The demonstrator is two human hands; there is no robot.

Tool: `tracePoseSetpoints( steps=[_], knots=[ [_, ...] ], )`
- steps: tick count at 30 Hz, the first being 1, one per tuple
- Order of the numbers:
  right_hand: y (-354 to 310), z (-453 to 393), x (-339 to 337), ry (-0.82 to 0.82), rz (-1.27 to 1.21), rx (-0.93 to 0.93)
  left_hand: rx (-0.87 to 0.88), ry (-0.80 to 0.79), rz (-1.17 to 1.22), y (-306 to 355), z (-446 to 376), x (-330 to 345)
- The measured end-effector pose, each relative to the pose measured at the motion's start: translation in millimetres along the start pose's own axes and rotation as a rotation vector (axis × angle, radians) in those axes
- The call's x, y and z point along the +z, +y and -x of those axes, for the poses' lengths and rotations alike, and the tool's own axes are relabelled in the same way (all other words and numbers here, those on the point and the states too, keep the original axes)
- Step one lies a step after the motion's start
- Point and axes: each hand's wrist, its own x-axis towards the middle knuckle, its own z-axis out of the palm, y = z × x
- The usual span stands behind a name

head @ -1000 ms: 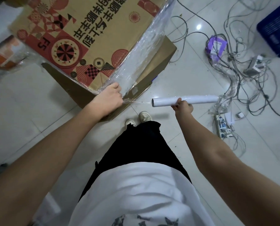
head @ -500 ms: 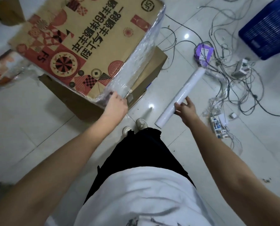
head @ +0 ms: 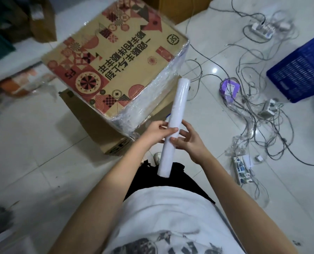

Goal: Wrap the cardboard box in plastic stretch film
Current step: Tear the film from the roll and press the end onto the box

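Both hands now on one roll (head: 173, 125)

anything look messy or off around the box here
Yes: the stretch film on the cardboard box looks wrinkled and bunched at its near corner, and loose cables lie tangled across the floor tiles to the right.

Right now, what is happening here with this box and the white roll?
A person is wrapping a printed cardboard box in stretch film. The box sits on the tiled floor, with clear film already on its near side. The left hand and the right hand both hold the white film roll near its middle, in front of the box. Loose cables lie on the floor to the right.
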Motion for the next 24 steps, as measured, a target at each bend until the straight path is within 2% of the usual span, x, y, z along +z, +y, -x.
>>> tracePoseSetpoints(
  steps=[8, 17, 20, 24],
  knots=[
    [-47.8, -0.9, 10.5, -0.072, 0.233, -0.094, 0.086, 0.195, 0.284, 13.6, 26.3, -0.3],
    [-71.7, -20.0, 74.3, -0.331, 0.568, -0.198, 0.160, 0.639, 0.411, 5.7, 80.0, -40.9],
    [-71.0, -21.7, 109.4, -0.432, 0.724, -0.202, 0.116, 0.810, 0.425, -4.6, 96.9, -56.9],
    [-54.8, -20.1, 158.7, -0.553, 0.787, -0.231, 0.046, 1.029, 0.360, -19.8, 108.8, -79.8]
  ],
)
